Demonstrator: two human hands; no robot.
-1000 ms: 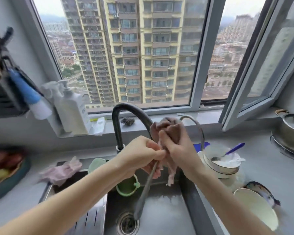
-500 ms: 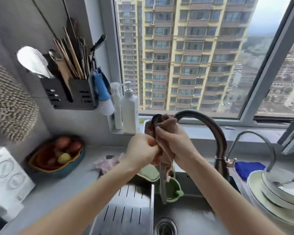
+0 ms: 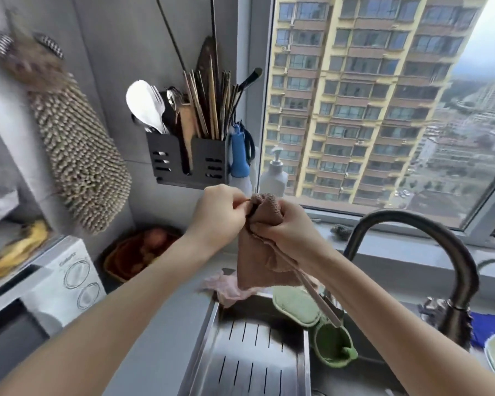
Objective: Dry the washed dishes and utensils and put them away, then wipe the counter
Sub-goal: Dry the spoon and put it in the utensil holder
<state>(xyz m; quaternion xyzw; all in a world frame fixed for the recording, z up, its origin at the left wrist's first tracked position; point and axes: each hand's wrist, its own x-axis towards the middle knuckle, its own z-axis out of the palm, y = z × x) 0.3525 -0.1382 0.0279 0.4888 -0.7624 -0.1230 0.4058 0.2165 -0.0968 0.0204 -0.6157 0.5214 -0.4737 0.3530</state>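
Note:
Both hands are raised over the sink, just below the black wall-mounted utensil holder [image 3: 189, 161], which is full of chopsticks, spoons and a fork. My right hand [image 3: 286, 227] grips a brown cloth [image 3: 255, 264] wrapped round the top of a long utensil. The utensil's grey handle [image 3: 317, 298] slants down to the right out of the cloth. My left hand [image 3: 217, 215] pinches the dark end of the utensil that peeks out at the cloth's top. The utensil's head is hidden in the cloth.
A steel drain rack [image 3: 249, 361] lies over the sink, with a green sponge [image 3: 295, 304], a green cup [image 3: 332, 347] and a pink glove [image 3: 226, 287] beside it. The dark faucet [image 3: 429, 224] arches at right. A fruit bowl [image 3: 137, 252] and a microwave [image 3: 60, 284] stand at left.
My view has swung left and up toward the utensil holder. Both hands have risen with the cloth and utensil, and the handle now slants down to the right instead of hanging down.

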